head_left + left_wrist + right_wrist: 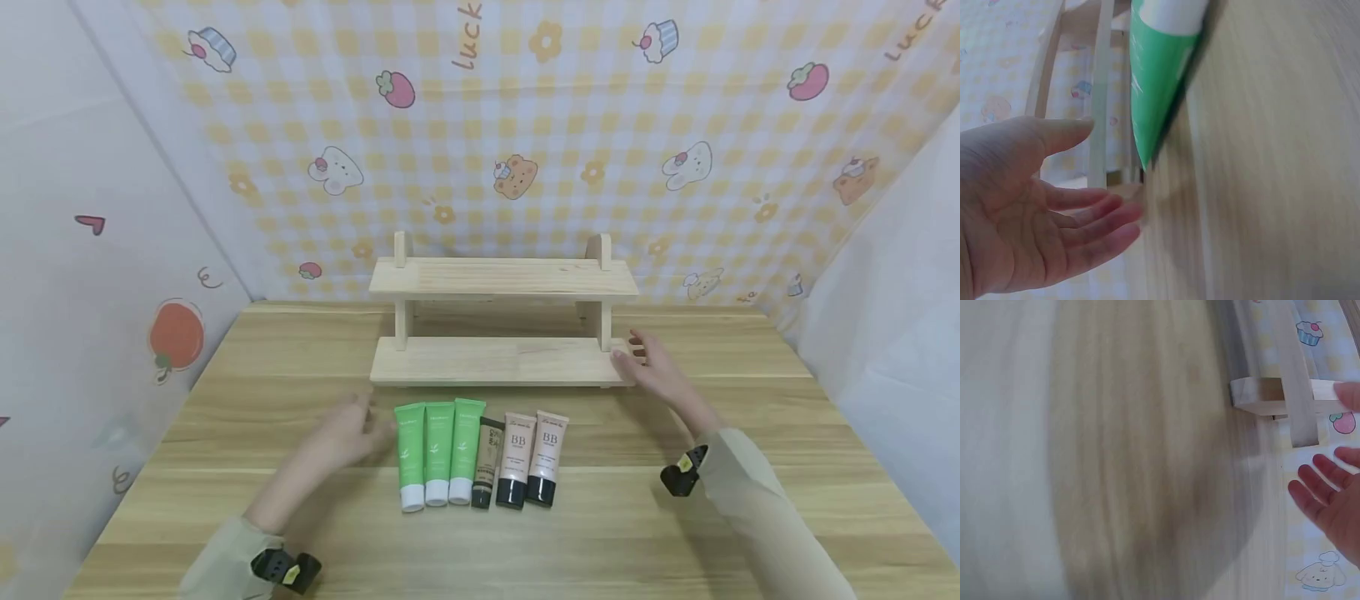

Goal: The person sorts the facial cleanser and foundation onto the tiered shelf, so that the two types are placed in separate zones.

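Note:
My left hand (347,432) is just left of the leftmost green tube (410,454), its fingers loosely extended and holding nothing. In the left wrist view, a gap separates the fingers from the green tube (1160,75). My right hand (652,371) is at the right end of the two-tier wooden shelf (450,362). Its thumb lies over the lower board's end, but whether it touches is hard to tell; the other fingers stay spread beyond it. Two more green tubes (438,450), a small brown tube (487,458) and two BB cream tubes (515,454) lie side by side before the shelf.
The wooden tabletop (600,533) extends around the tubes. A yellow checked cloth (465,125) hangs behind the shelf, with white cloth (97,167) at the left side and more at the right. Each sleeve (750,483) carries a black wrist camera (682,473).

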### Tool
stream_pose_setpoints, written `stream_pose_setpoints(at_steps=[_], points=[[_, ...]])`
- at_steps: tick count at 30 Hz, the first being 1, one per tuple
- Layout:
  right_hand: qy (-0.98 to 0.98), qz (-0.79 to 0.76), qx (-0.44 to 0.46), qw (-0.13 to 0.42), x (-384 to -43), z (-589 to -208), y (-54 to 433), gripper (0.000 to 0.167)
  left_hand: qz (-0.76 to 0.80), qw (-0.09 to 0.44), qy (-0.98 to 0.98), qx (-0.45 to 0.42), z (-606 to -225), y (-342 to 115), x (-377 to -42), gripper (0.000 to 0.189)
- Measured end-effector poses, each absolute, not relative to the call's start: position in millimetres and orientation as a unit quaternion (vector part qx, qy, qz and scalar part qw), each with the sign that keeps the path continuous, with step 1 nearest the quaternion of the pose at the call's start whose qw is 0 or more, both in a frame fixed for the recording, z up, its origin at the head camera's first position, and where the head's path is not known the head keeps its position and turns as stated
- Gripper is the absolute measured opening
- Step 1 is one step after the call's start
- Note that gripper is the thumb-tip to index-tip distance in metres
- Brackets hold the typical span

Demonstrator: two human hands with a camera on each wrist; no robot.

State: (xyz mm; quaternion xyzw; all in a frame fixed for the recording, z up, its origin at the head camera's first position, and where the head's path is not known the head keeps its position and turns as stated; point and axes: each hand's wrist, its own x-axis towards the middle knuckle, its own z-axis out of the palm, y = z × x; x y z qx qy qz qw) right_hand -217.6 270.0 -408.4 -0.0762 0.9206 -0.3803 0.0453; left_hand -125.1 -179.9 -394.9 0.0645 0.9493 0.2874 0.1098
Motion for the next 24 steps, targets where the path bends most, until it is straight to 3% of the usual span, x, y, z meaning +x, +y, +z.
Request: stream_pose_setpoints(at_steps=[6, 12, 17, 24], points=[[0.916, -0.391, -0.026, 0.082, -228, -407, 268, 0.067, 0.343, 0.167, 0.924, 0.034, -395, -168, -125, 0.059], [0.899, -0.421, 0.020, 0.123, -233, -408, 269, 0.073, 0.330, 0.170, 0.928, 0.028, -397, -161, -124, 0.056], [0.887, -0.440, 0.034, 0.140, -234, -409, 270, 0.074, 0.326, 0.178, 0.928, 0.020, -402, -155, -125, 0.031], [0.839, -0.512, 0.074, 0.169, -240, -414, 270, 0.078, 0.337, 0.195, 0.921, 0.000, -409, -151, -125, 0.031]])
